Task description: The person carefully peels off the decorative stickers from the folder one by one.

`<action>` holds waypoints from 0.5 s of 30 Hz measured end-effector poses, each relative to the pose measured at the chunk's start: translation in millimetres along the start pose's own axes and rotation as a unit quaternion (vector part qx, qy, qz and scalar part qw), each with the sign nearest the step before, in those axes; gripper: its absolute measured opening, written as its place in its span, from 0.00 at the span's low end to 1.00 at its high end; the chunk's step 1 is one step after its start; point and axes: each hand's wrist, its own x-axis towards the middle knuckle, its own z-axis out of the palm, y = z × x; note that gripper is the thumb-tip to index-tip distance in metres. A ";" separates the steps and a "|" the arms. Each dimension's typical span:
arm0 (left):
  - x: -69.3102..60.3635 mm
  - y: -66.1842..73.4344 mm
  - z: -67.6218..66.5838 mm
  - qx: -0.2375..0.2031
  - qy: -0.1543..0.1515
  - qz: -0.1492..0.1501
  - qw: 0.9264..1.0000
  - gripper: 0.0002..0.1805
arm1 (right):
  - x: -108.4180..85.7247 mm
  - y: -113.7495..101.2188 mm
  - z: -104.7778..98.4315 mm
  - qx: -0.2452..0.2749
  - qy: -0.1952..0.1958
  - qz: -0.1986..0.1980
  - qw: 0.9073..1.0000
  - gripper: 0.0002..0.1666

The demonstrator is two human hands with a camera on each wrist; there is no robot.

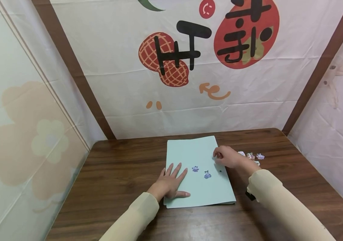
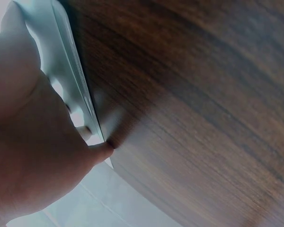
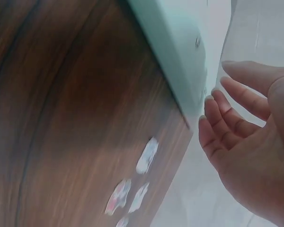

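Observation:
A pale mint-green folder [image 1: 200,194] lies on the brown table. Two small purple cartoon stickers, one [image 1: 195,169] left of the other [image 1: 207,174], are on its cover. My left hand [image 1: 171,184] rests on the folder's left side with spread fingers; in the left wrist view, one fingertip [image 2: 104,150] reaches past the folder's edge. Over the right edge of the folder is my right hand [image 1: 227,156]. In the right wrist view its fingers [image 3: 222,125] are loosely bent, thumb apart, with nothing visible between them. Whether it touches the cover I cannot tell.
Several loose stickers [image 1: 251,156] lie on the table [image 1: 123,174] just right of the folder, near my right hand. A white printed cloth [image 1: 123,97] hangs behind the table, with more cloth at both sides. A small dark spot [image 1: 220,171] marks the folder's right side.

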 end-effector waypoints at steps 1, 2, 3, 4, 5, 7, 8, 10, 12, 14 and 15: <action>3.1 -1.5 3.3 0.002 0.002 -0.001 1.000 0.54 | 2.1 -2.6 2.3 -0.001 -0.007 -0.001 1.000 0.10; 5.9 -3.1 6.3 0.005 0.002 0.000 1.000 0.55 | 4.1 -4.8 4.7 -0.003 -0.015 -0.003 1.000 0.11; 8.7 -4.7 9.3 0.005 0.003 0.001 1.000 0.55 | 5.7 -7.0 6.9 -0.003 -0.022 -0.004 1.000 0.11; 10.9 -5.8 11.5 0.006 0.003 0.001 1.000 0.56 | 7.2 -9.0 9.0 -0.004 -0.028 -0.007 1.000 0.11; 12.7 -7.0 13.8 0.007 0.006 0.002 1.000 0.56 | 8.4 -11.1 10.9 -0.004 -0.033 -0.010 0.999 0.12; 15.5 -8.5 16.7 0.008 0.009 0.003 1.000 0.57 | 10.4 -15.1 14.4 -0.003 -0.040 -0.015 0.999 0.12; 16.3 -8.9 17.5 0.007 0.010 0.003 1.000 0.57 | 11.4 -17.1 15.9 -0.002 -0.043 -0.016 0.999 0.12; 17.7 -9.1 18.1 0.009 0.013 0.003 1.000 0.57 | 13.9 -20.9 19.0 0.004 -0.048 -0.016 0.999 0.12; 18.6 -8.9 18.6 0.010 0.014 0.002 1.000 0.57 | 16.8 -24.8 22.0 0.007 -0.055 -0.020 0.998 0.13; 19.1 -8.5 18.9 0.010 0.013 -0.001 1.000 0.56 | 20.0 -28.2 25.5 0.006 -0.064 -0.022 0.998 0.14; 19.2 -8.3 19.1 0.011 0.012 -0.002 1.000 0.56 | 21.8 -29.4 27.6 0.005 -0.069 -0.022 0.997 0.15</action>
